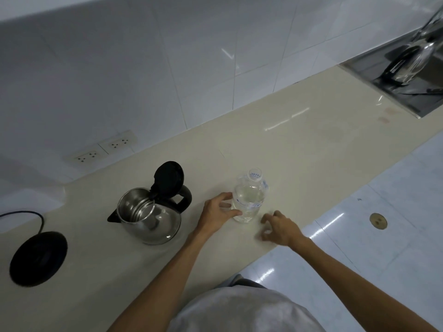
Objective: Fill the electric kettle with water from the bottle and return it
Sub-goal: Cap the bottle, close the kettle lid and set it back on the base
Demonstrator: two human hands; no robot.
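Note:
A steel electric kettle (149,219) stands on the beige counter with its black lid (169,178) flipped up and its black handle toward the bottle. Its black round base (38,258) lies apart at the far left, cord trailing off. A clear plastic water bottle (249,200) with its cap on stands upright to the right of the kettle. My left hand (217,213) touches the bottle's left side, thumb and fingers spread around it. My right hand (279,227) hovers just right of the bottle, fingers curled and apart, holding nothing.
Two wall sockets (103,149) sit on the tiled wall behind the kettle. A steel sink (412,89) with a tap lies at the far right of the counter (299,144). The counter's front edge runs diagonally, with glossy floor tiles (383,224) beyond it.

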